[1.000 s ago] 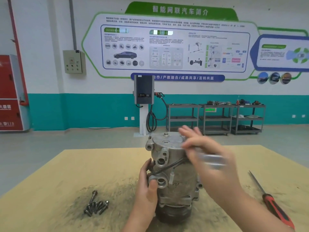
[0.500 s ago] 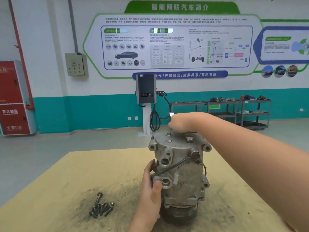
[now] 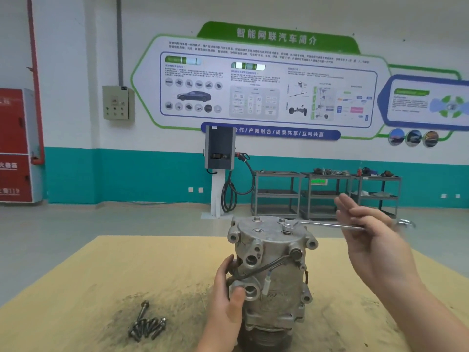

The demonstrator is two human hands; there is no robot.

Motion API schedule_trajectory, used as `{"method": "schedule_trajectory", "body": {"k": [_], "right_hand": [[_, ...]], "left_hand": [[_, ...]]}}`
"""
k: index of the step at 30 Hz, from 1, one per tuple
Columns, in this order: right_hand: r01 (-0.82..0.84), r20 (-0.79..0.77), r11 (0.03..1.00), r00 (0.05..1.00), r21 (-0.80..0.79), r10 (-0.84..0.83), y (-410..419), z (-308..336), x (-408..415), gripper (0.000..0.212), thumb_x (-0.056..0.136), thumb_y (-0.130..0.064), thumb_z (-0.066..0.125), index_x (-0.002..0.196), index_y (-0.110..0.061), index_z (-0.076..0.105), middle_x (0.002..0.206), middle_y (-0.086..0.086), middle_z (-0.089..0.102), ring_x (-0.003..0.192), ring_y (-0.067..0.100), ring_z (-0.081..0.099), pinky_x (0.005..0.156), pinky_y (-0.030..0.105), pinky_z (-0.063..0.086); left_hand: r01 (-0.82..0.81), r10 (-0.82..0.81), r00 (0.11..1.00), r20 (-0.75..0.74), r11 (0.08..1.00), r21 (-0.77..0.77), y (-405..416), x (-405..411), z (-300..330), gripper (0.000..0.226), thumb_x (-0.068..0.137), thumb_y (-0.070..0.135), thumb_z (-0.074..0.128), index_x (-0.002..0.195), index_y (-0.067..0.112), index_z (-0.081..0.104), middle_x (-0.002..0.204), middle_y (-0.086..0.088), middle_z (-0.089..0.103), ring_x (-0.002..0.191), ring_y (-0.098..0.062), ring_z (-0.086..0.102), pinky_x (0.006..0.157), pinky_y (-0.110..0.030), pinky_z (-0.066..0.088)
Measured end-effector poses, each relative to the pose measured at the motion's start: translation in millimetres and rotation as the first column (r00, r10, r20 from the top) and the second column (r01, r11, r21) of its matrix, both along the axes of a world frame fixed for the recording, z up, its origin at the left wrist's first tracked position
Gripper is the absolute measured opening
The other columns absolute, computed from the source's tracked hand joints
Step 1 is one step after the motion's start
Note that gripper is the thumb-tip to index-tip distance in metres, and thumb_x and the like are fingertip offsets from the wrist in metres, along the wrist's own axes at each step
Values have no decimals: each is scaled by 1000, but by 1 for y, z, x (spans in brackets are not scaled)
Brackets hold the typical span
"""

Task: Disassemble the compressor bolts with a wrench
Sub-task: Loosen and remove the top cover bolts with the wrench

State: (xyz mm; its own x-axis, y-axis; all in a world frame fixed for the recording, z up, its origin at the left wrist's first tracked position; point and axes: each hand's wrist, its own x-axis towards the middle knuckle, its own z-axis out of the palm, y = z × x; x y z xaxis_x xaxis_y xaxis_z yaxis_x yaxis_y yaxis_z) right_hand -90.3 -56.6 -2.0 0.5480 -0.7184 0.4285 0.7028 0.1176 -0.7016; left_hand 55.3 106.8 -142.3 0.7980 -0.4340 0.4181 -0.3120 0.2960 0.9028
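Observation:
A grey metal compressor (image 3: pixel 274 275) stands upright on the yellow table (image 3: pixel 127 270). My left hand (image 3: pixel 225 298) grips its left side, thumb on the lower port lug. A slim silver wrench (image 3: pixel 324 225) lies level, its head on a bolt (image 3: pixel 286 227) on the compressor's top plate. Its handle runs right across my right hand (image 3: pixel 375 247), whose fingers are stretched out straight against it; the far end shows blurred beyond the hand. A second bolt head (image 3: pixel 257 219) stands at the back of the top plate.
Several removed bolts (image 3: pixel 147 323) lie in a pile on a dark, dirty patch of the table, left of the compressor. Beyond the table are a bare floor, a charging post (image 3: pixel 219 158) and grey shelf carts (image 3: pixel 327 194) by the wall.
My right hand has moved from over the compressor's top out to the right, and the wrench now points right from the top bolt. My left hand keeps the same grip.

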Motion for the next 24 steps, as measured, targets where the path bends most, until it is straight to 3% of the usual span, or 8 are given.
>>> {"method": "schedule_trajectory", "body": {"k": [2,6,9,11,12,15,19,24], "right_hand": [[126,-47,937,988,-327,-149,21,-4,-14,51,90,18,40,59,-11,70,108,8,73,106,15,68,92,23,52],[-41,-175,446,949,-894,-264,62,8,-17,42,84,19,51,74,-15,73,121,-2,69,106,-12,59,104,13,36],[-206,-190,-16,927,-978,-323,97,25,6,33,89,1,49,95,-18,75,127,-14,64,130,-9,40,118,17,15],[-306,-221,-148,882,-940,-416,106,37,41,36,99,-13,41,126,-26,62,141,-11,53,136,-7,27,116,17,13],[-376,-252,-177,837,-909,-485,108,42,61,39,102,-20,36,136,-28,53,143,-7,52,136,3,34,112,23,24],[-582,-394,-121,674,-804,-625,100,58,120,38,104,-24,29,139,-19,44,123,6,59,104,24,55,81,31,39],[-672,-518,99,459,-734,-722,47,67,151,30,104,-23,32,122,-8,50,107,4,54,104,23,52,86,33,38],[-319,-730,668,434,-673,-528,-12,51,122,25,95,-12,46,71,-8,46,74,7,44,61,17,38,58,28,33]], "left_hand": [[-7,7,1000,-15,1000,0,-2,3,-2,123,46,97,57,142,24,37,138,-9,54,123,-26,57,103,-53,45],[-10,10,1000,13,999,41,-3,3,-6,97,61,92,54,141,41,35,140,-7,54,123,-20,57,104,-51,45],[-11,10,999,-47,1000,-11,-7,3,-5,101,55,90,63,138,37,38,140,-10,53,127,-30,53,106,-57,42],[-49,49,998,-26,999,20,-9,3,-4,106,52,89,63,136,28,40,137,-16,53,124,-32,54,104,-44,46],[-67,67,998,4,997,49,-8,3,-4,98,56,83,60,134,27,41,137,-14,53,122,-26,55,98,-30,49],[-44,43,999,14,996,78,-5,4,-3,76,61,62,44,132,35,37,140,2,48,120,-11,54,85,-13,49],[15,-19,998,65,998,65,5,0,2,100,55,81,57,138,31,32,139,12,45,117,7,51,83,-8,45],[31,-38,996,81,995,91,8,0,2,124,46,97,53,146,27,29,142,11,46,126,-6,51,90,-12,46]]}}
